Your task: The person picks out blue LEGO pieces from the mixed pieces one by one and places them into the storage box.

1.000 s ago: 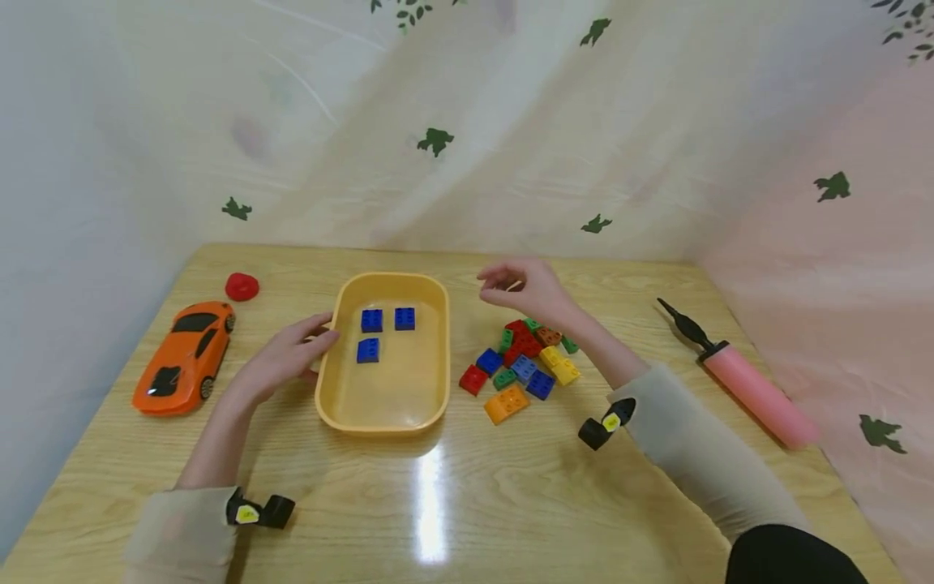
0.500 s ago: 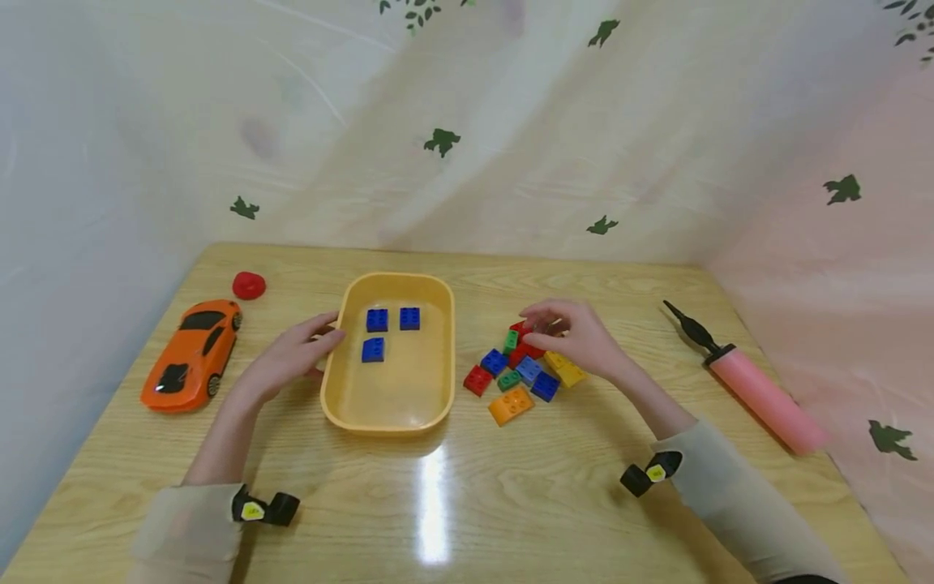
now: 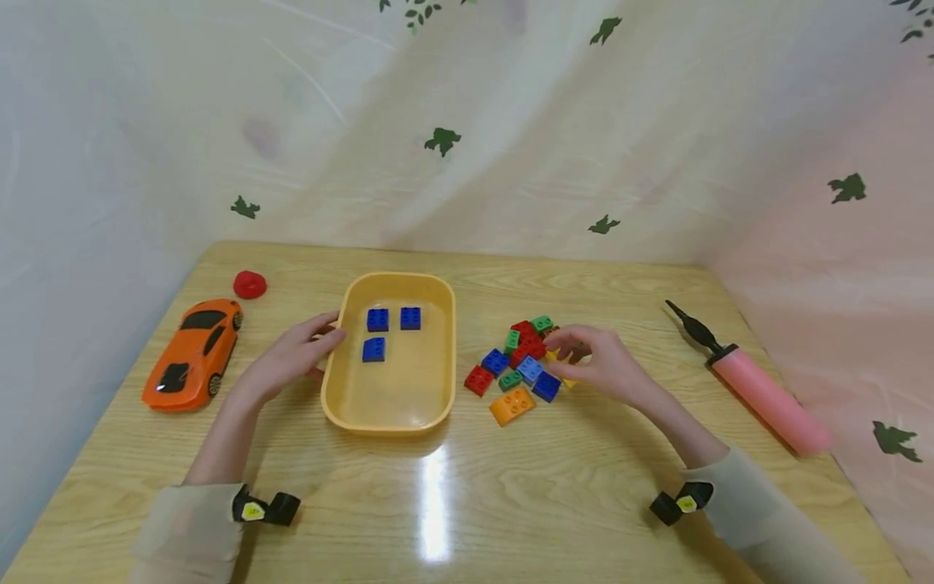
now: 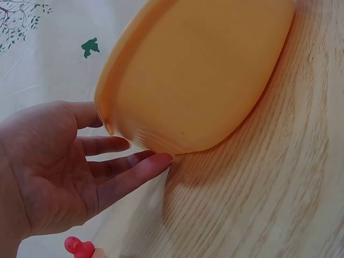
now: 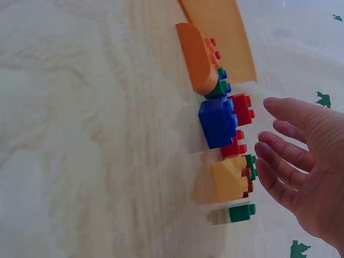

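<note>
My left hand [image 3: 292, 353] holds the left side of a yellow plastic tray [image 3: 332, 397]. In the left wrist view, one digit of that hand goes over the tray's rim while other fingertips touch its outer wall. Inside the tray lie a blue brick [image 3: 377, 319], a second blue brick [image 3: 411, 318] and a third blue brick [image 3: 374, 349]. My right hand [image 3: 601, 365] hovers at the right of a pile of toy bricks [image 3: 527, 350], partly covering the yellow ones. Seen from the right wrist, its fingers are loosely bent above the bricks with nothing between them.
An orange toy car [image 3: 195, 353] stands at the left, with a red rubber duck [image 4: 79, 247] behind it. On the right lies a pink hand pump [image 3: 766, 397] with a black nozzle. A patterned cloth [image 3: 511, 122] hangs behind the table.
My right hand has come down from behind the pile and moved to its right side, towards me. The left hand stays at the tray. The head view shifted slightly.
</note>
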A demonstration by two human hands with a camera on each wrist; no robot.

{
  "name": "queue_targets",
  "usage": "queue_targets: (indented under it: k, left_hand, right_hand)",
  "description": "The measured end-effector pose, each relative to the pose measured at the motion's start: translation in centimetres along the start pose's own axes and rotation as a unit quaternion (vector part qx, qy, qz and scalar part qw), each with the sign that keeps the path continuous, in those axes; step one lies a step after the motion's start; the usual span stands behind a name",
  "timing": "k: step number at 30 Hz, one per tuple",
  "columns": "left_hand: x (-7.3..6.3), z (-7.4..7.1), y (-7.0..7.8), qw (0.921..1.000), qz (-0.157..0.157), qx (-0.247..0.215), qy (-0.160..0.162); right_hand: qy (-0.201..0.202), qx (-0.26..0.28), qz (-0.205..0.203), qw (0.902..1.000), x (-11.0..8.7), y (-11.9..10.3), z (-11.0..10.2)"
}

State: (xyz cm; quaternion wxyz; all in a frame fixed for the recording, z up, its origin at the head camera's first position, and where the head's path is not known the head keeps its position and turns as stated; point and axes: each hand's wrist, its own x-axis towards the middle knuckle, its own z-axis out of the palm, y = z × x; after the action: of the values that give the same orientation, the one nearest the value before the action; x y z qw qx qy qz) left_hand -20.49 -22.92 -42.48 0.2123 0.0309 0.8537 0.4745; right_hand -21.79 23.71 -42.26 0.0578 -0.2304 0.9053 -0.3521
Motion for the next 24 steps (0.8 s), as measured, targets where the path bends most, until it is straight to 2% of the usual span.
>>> queue_targets:
  k: [9,18,24]
  left_hand:
    - [0.0,0.0,0.0,1.0000,0.001,-0.001,0.000]
    - [-0.1,-0.1,0.0,1.0000,0.002,0.000,0.000]
    - [-0.1,0.0,0.0,1.0000,0.004,-0.005,0.000]
  right_hand:
    - [-0.024,-0.044,0.005,0.9987,-1.7,0.4,0.7]
    - [-0.026,-0.096,0.023,0.9948,-2.1,0.2,1.2]
    - [-0.023,-0.160,0.000,0.9869,-2.1,0.3,1.6]
